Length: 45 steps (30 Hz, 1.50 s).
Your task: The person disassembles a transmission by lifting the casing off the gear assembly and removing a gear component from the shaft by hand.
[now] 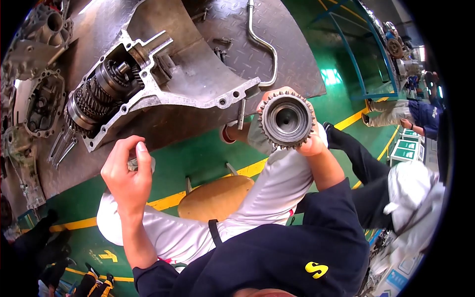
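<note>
My right hand is closed around a toothed steel gear, held up over my right thigh. Its open bore faces me, and the teeth run around the outer rim. My left hand hovers above my left knee, near the table's edge. Its fingers are curled, with thumb and forefinger tips close together and nothing visible between them. Beyond the left hand lies a metal gearbox housing with its cavity facing up. A shaft with stacked gears rests inside it.
The metal table also bears a bent metal rod, several bolts and other castings at left. A wooden stool stands between my legs. People are nearby on the right.
</note>
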Each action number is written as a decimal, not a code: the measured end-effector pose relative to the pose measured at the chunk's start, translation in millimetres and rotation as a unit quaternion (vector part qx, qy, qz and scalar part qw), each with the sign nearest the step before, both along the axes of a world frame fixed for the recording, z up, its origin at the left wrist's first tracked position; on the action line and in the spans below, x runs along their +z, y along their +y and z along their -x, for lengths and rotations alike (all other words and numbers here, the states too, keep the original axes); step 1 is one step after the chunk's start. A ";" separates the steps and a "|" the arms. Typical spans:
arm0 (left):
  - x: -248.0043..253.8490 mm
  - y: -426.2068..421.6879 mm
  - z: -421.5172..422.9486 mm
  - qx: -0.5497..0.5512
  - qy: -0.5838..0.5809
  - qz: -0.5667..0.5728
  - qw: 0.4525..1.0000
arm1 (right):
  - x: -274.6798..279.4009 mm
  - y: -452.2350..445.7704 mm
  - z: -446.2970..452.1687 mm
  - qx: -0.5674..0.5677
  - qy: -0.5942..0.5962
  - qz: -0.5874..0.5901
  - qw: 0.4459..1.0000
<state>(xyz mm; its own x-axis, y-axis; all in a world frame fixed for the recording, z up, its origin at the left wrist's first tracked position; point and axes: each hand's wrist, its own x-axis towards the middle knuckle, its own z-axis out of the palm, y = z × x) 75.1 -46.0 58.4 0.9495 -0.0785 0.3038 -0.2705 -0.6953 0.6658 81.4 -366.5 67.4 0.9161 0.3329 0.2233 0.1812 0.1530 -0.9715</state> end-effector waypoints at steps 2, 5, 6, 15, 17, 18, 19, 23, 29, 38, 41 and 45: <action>-0.8 -0.3 -3.3 -0.013 -0.021 -0.001 1.000 | 0.9 2.0 2.6 0.025 0.058 -0.008 0.998; 3.5 -4.4 0.3 -0.092 -0.095 0.029 0.991 | -2.0 6.4 6.8 0.068 0.113 -0.043 0.990; 5.6 -5.3 0.5 -0.115 -0.124 0.018 0.985 | -5.2 9.1 9.7 0.079 0.123 -0.060 0.987; -1.2 -22.4 -3.6 -0.305 -0.053 0.162 0.937 | 6.3 55.7 2.2 0.228 0.403 0.000 0.886; 3.2 -21.0 -5.9 -0.321 0.018 0.148 0.935 | 6.4 63.1 5.1 0.221 0.459 0.023 0.860; 4.7 -18.3 -6.4 -0.317 0.021 0.145 0.937 | 3.3 65.6 6.9 0.223 0.476 0.021 0.850; 5.1 -15.7 -7.0 -0.324 0.058 0.137 0.934 | 4.3 69.0 6.9 0.228 0.477 0.019 0.848; 3.6 -6.7 -8.2 -0.334 0.113 0.146 0.925 | 11.6 75.2 6.8 0.219 0.547 -0.011 0.808; 7.3 -1.5 -7.7 -0.335 0.164 0.139 0.918 | 12.9 77.3 8.6 0.230 0.542 0.008 0.808; -6.1 -18.9 -2.3 -0.272 0.177 0.170 0.931 | 17.0 85.1 5.6 0.243 0.524 0.031 0.816; -12.8 -22.8 -5.2 -0.256 0.071 0.175 0.948 | 11.9 86.3 5.3 0.267 0.485 0.047 0.832; -10.7 -25.3 -6.8 -0.224 0.017 0.163 0.961 | 14.9 92.2 3.0 0.253 0.515 0.051 0.818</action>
<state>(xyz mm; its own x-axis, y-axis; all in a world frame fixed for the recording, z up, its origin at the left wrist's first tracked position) 82.0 -71.3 47.7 0.8529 -0.3867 0.3507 -0.4677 -0.2675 0.8425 78.4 -274.4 82.3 0.3398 0.6967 -0.6318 -0.8015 -0.1369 -0.5821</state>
